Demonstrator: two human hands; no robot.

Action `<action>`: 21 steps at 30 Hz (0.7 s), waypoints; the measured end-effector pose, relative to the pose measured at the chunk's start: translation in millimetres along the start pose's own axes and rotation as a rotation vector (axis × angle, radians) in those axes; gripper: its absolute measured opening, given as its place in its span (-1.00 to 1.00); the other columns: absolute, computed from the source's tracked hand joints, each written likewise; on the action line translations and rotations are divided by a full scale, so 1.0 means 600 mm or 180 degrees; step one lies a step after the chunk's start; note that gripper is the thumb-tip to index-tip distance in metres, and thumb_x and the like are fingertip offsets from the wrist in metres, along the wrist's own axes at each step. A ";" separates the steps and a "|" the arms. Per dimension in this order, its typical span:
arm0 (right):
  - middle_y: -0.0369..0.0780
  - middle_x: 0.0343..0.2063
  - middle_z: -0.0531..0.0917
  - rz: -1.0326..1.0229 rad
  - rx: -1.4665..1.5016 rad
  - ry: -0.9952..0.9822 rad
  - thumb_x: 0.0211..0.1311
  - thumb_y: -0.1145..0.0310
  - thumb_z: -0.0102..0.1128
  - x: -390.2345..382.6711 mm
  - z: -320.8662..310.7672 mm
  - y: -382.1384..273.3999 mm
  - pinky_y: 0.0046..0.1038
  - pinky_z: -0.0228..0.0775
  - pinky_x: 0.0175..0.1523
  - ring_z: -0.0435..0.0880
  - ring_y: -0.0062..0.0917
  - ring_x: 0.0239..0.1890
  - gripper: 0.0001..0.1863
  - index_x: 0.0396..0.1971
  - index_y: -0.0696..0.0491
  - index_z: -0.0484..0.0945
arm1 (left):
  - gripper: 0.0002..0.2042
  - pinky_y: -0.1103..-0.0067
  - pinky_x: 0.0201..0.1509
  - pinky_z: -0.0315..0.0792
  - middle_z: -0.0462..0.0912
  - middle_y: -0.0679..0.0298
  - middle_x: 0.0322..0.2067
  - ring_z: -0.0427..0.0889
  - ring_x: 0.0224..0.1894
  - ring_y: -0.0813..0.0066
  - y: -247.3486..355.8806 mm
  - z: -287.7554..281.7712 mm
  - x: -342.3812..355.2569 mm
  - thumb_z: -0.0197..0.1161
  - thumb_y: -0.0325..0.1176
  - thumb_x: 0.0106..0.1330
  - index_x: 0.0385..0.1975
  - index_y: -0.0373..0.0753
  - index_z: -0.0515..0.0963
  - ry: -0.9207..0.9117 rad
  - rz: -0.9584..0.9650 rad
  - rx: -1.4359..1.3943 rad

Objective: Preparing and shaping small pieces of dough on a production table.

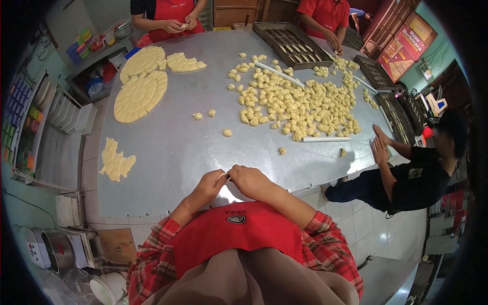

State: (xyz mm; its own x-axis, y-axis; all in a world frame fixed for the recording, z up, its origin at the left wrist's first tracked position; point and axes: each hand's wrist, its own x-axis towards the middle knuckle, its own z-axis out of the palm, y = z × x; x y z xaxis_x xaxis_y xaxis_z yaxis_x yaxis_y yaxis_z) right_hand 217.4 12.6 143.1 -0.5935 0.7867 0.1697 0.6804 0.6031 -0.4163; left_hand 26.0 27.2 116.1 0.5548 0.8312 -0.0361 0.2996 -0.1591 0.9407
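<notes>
At the near edge of the metal table [168, 168], my left hand [209, 187] and my right hand [250, 183] meet with fingers closed. A small piece of pale dough [222, 175] shows between the fingertips, mostly hidden by them. Beyond my hands lie a few loose dough balls [227, 132], and a large heap of dough balls [290, 104] spreads over the right half. Flat dough rounds [141, 96], scored into pieces, rest at the far left. Closer on the left is an irregular dough remnant [117, 160].
White rolling pins [325, 139] lie by the heap. Dark baking trays [292, 46] line the far and right edges, one holding shaped dough. Two people in red aprons [170, 15] work across the table; a person in black [422, 173] works at the right. Shelves [46, 127] stand left.
</notes>
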 end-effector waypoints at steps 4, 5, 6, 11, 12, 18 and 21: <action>-0.03 -0.44 0.59 0.0138 0.0771 -0.0347 0.15 0.39 -0.02 -0.005 0.012 0.004 -0.22 0.46 -0.26 0.59 -0.13 -0.38 -0.83 -0.47 0.18 0.48 | -0.86 0.38 -0.35 0.34 0.43 0.04 -0.53 0.44 -0.48 0.12 -0.031 0.010 -0.019 0.03 -0.42 0.30 -0.44 -0.37 0.40 0.0285 0.0400 0.0587; -0.03 -0.44 0.59 0.0130 0.0767 -0.0360 0.15 0.39 -0.02 -0.010 0.011 0.006 -0.22 0.46 -0.26 0.59 -0.13 -0.38 -0.83 -0.47 0.18 0.48 | -0.86 0.38 -0.35 0.34 0.43 0.04 -0.53 0.44 -0.48 0.12 -0.060 0.007 -0.023 0.03 -0.42 0.30 -0.44 -0.37 0.40 0.0297 0.0397 0.0579; -0.02 -0.46 0.59 0.0202 0.0867 -0.0478 0.16 0.37 -0.02 -0.019 0.009 0.009 -0.19 0.44 -0.26 0.59 -0.10 -0.38 -0.81 -0.48 0.18 0.49 | -0.86 0.39 -0.35 0.32 0.42 0.07 -0.54 0.41 -0.48 0.17 -0.099 0.001 -0.031 0.04 -0.42 0.29 -0.46 -0.37 0.39 0.0688 0.0332 0.0749; 0.04 -0.04 0.49 0.0719 0.0184 0.0196 0.04 0.40 0.05 -0.102 0.015 0.122 -0.22 0.35 0.08 0.45 -0.11 0.06 -0.68 -0.20 0.25 0.52 | -0.73 0.25 0.07 0.28 0.44 -0.05 -0.06 0.41 -0.01 0.00 -0.152 -0.057 -0.099 0.07 -0.46 0.20 -0.10 -0.37 0.43 0.1281 -0.0384 0.2383; 0.06 0.06 0.39 0.0577 -0.0326 -0.0059 0.04 0.40 0.06 -0.119 0.052 0.136 -0.17 0.23 0.18 0.33 -0.09 0.16 -0.59 -0.08 0.26 0.45 | -0.57 0.18 0.25 0.18 0.36 -0.07 0.14 0.31 0.19 -0.09 -0.161 -0.055 -0.101 0.10 -0.45 0.16 0.07 -0.38 0.39 0.1156 -0.0533 0.3360; 0.02 0.24 0.23 0.0516 -0.0399 0.0105 0.18 0.19 0.03 0.005 0.123 0.152 -0.10 -0.09 0.38 0.09 -0.09 0.33 -0.40 0.15 0.24 0.27 | -0.44 0.05 0.37 -0.13 0.15 -0.01 0.30 0.07 0.34 -0.08 -0.155 -0.023 0.039 0.13 -0.27 0.21 0.21 -0.34 0.26 0.1230 0.0112 0.2604; 0.02 0.21 0.28 0.0826 -0.0648 0.0604 0.21 0.19 -0.01 0.049 0.109 0.212 -0.10 -0.08 0.37 0.12 -0.09 0.32 -0.45 0.13 0.22 0.30 | -0.45 0.03 0.36 -0.13 0.14 0.00 0.30 0.08 0.34 -0.06 -0.171 -0.084 0.086 0.11 -0.23 0.23 0.22 -0.29 0.26 0.1375 0.0091 0.2453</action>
State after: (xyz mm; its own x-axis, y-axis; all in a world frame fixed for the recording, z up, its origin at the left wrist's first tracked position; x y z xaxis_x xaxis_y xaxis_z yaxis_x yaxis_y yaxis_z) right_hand 258.5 103.8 37.0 -0.3130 0.9157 0.2521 0.8805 0.3793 -0.2845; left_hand -15.2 113.1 34.7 0.2751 0.9252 0.2612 0.8165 -0.3683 0.4447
